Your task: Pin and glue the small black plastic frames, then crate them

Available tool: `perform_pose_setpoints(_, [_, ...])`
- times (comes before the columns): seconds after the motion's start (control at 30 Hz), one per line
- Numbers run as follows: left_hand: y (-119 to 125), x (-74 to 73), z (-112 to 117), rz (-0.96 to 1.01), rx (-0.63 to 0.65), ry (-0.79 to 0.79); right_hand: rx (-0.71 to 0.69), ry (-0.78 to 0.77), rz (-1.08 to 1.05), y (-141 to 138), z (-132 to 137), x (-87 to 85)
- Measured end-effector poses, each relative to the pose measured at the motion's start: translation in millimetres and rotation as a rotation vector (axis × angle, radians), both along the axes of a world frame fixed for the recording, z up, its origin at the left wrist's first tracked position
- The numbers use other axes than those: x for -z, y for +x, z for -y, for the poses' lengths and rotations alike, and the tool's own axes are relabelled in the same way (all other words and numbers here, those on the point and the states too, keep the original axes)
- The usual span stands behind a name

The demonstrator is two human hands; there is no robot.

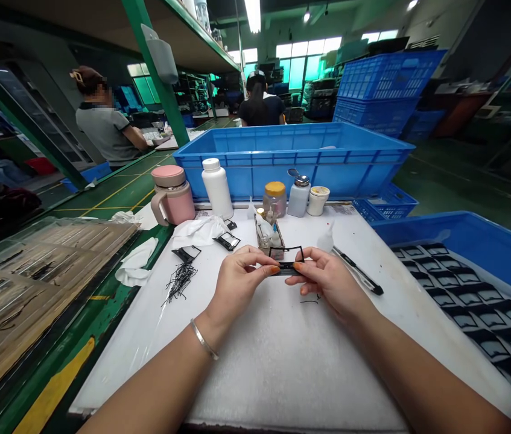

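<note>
L hand (pixel 239 276) & R hand (pixel 324 276), fingers pinched nearly closed, both grip blk frame (pixel 287 267) above table (pixel 259 361), btwn its L & R edges; frame's ends hidden by grip. Small tray (pixel 279 240) behind, partly hidden. Blue bin (pixel 476 231) off table's R edge cut off; parts (pixel 472 295) inside blurry.
</note>
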State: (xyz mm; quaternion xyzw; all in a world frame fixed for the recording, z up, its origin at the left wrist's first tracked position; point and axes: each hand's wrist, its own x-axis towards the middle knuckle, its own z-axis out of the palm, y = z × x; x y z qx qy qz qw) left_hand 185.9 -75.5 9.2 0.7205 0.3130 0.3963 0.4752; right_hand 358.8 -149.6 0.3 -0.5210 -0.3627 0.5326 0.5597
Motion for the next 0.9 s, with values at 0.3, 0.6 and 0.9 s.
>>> perform_pose_setpoints(0.3, [7, 5.5, 0, -0.089, -0.042, -0.050, -0.035, 0.028, 0.047, -4, 3, -0.5])
perform_pose_setpoints(0.6, [7, 7.0, 0, -0.090, -0.052, -0.001, -0.007, 0.103, 0.110, -10, 6, -7.8])
perform_pose_setpoints(0.9, [8, 9.4, 0, -0.060, -0.049, -0.014, 0.024, 0.120, 0.120, -15, 6, -6.5])
